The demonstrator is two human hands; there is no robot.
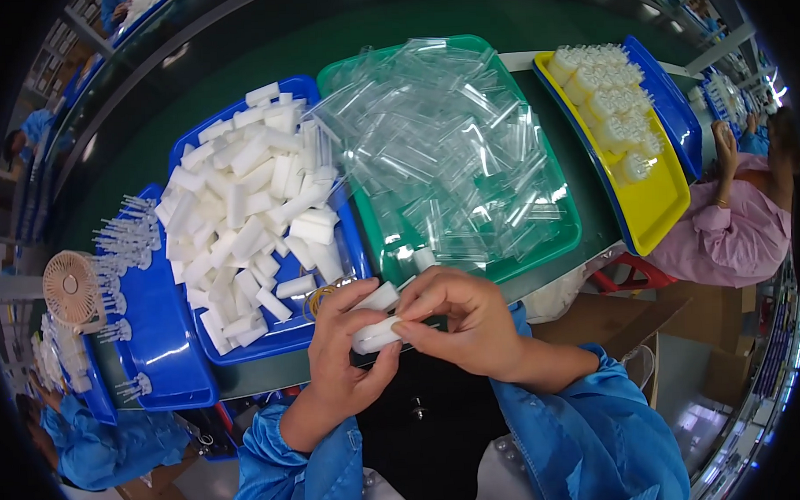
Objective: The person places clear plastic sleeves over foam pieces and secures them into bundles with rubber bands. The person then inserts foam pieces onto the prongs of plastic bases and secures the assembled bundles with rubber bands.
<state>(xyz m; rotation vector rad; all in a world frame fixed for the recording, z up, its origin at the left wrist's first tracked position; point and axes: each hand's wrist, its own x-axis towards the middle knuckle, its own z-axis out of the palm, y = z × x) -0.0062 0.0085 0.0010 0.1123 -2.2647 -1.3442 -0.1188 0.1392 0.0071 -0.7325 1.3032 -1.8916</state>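
Close to my body, my left hand is closed round white foam-like pieces. One white block lies between its thumb and fingers, and another white piece shows by its forefinger. From the other side my right hand pinches the right end of the lower block between thumb and fingertips. Whether the two pieces are joined I cannot tell. Just beyond the hands, a blue tray holds a heap of similar white blocks, with yellowish rubber bands at its near corner.
A green tray piled with clear plastic tubes stands beyond my right hand. Farther right, a yellow tray carries clear-and-white parts. At left are another blue tray with clear pieces and a small fan. Co-workers sit at both sides.
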